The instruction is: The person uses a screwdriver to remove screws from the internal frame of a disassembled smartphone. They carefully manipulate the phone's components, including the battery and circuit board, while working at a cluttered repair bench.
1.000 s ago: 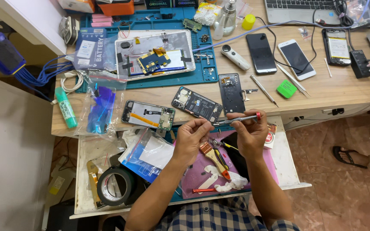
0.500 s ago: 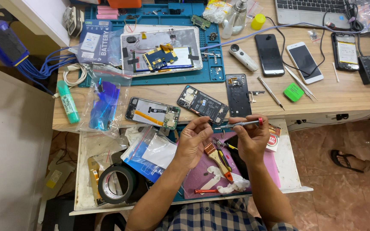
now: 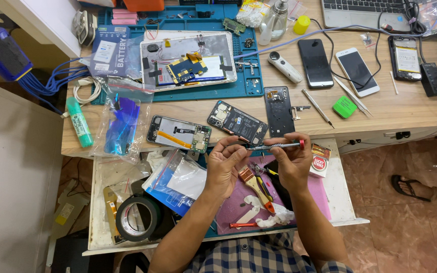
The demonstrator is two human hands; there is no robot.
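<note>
Head view: both hands [image 3: 259, 164] grip a slim screwdriver [image 3: 275, 146].

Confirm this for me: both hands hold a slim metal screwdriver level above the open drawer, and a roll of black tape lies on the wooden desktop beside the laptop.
Not quite. The roll of black tape lies in the open drawer, at its left end, not on the desktop by the laptop. The head view shows it. The rest stands: the left hand and right hand hold the slim metal screwdriver level above the drawer.
</note>
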